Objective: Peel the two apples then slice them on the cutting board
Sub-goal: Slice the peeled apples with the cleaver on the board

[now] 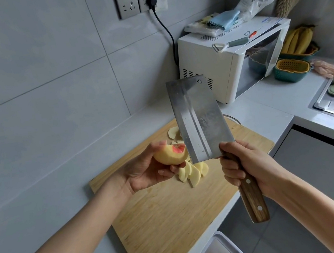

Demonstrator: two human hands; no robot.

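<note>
While the left hand is cupping a part-peeled apple, the right hand is gripping the cleaver just right of it; its edge is seemingly touching the remaining skin.

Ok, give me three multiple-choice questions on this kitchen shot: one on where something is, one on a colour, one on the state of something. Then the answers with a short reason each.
1. Where is the peeler?
A) on top of the microwave
B) in the sink
C) on the floor

2. What colour is the skin on the apple piece in the left hand?
A) green
B) red
C) purple

3. How is the knife right now?
A) lying flat on the counter
B) standing in the sink
C) held up by its handle in the right hand

Answers:
1 A: it lies on the microwave's white top.
2 B: a red patch shows on the pale flesh.
3 C: fingers wrap the wooden handle and the blade is raised over the cutting board.
</note>
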